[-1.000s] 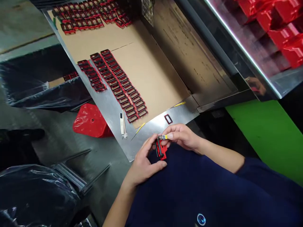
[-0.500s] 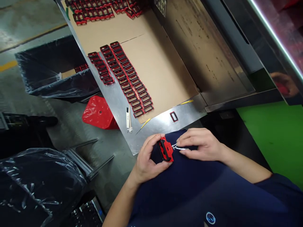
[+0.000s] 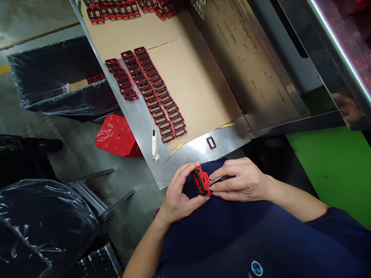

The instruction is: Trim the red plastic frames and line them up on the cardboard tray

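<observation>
My left hand (image 3: 180, 195) grips a red-and-black plastic frame part (image 3: 202, 180) by its two ends, between thumb and fingers, over my dark blue shirt. In my right hand (image 3: 242, 180) are slim silver tweezers (image 3: 216, 180), pinched between thumb and fingers. Their tips are at the red side of the part, and my fingertips partly hide them. A single black-and-red frame (image 3: 211, 143) lies on the bare metal table edge, just beyond my hands.
Cardboard (image 3: 199, 85) covers the metal table (image 3: 145, 133), with rows of similar frames (image 3: 155, 92) on it. A white cutter-like tool (image 3: 154, 143) and thin yellow-handled tools (image 3: 176, 150) lie near the front edge. Left stand a red stool (image 3: 116, 135) and a plastic-lined bin (image 3: 58, 77).
My right hand has moved left, closer to the part, and the tweezers now reach lower along its red side. The left hand keeps its hold; the view has shifted slightly.
</observation>
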Action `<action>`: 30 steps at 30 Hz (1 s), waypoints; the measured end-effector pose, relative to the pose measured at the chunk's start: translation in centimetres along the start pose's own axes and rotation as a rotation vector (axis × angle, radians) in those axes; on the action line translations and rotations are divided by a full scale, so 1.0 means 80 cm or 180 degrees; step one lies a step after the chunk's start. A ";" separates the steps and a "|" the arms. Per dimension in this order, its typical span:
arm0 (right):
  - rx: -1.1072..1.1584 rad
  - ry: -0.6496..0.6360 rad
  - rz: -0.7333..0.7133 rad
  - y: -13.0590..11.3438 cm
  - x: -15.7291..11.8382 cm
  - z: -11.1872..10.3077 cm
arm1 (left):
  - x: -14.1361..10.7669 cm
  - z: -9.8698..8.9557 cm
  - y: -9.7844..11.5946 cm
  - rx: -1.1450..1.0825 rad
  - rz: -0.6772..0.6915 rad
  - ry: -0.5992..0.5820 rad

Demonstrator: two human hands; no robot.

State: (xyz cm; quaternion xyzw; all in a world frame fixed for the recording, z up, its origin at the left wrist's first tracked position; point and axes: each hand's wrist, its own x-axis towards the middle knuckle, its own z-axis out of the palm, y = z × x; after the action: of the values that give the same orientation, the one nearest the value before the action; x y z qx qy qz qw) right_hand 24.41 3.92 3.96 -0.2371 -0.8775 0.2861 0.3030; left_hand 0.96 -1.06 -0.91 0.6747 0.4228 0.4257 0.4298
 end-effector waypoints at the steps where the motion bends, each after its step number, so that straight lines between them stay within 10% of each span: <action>1: -0.0001 -0.0018 -0.0014 0.000 0.001 0.000 | 0.000 0.000 0.000 0.0007 0.0003 0.0006; 30: -0.0009 -0.0473 0.0102 -0.004 0.014 -0.011 | 0.008 -0.008 0.003 0.0530 -0.0025 -0.0114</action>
State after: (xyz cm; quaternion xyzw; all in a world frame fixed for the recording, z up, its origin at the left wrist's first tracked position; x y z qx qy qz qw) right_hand 24.14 4.63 5.18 -0.2297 -0.8941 0.3065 0.2321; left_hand 0.64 -0.37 -0.37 0.7140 0.4516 0.3753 0.3814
